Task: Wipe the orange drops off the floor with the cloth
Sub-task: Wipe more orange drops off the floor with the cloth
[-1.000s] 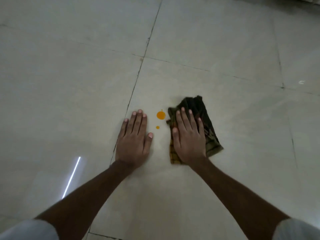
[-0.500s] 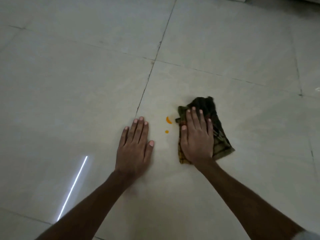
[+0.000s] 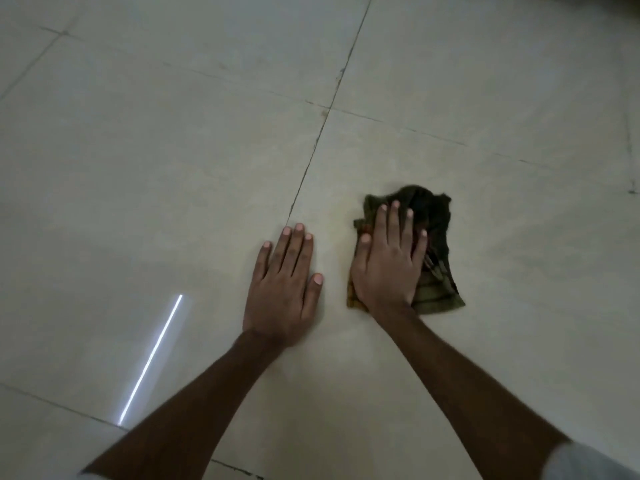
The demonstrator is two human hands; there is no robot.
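Right hand [image 3: 388, 261] pressed flat, fingers spread, on a crumpled dark green-and-orange checked cloth [image 3: 434, 237]; it grips nothing, only weighing the fabric down against the pale tiled floor [image 3: 173, 150]. Left hand [image 3: 284, 282] lies palm-down and empty on the tile just beside it. A bright reflected streak [image 3: 152, 358] lies to the left. No orange drops are visible.

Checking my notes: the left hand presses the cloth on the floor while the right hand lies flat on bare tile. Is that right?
Not quite: the hands are swapped. The head view shows the right hand pressing the cloth on the floor, while the left hand lies flat on bare tile.
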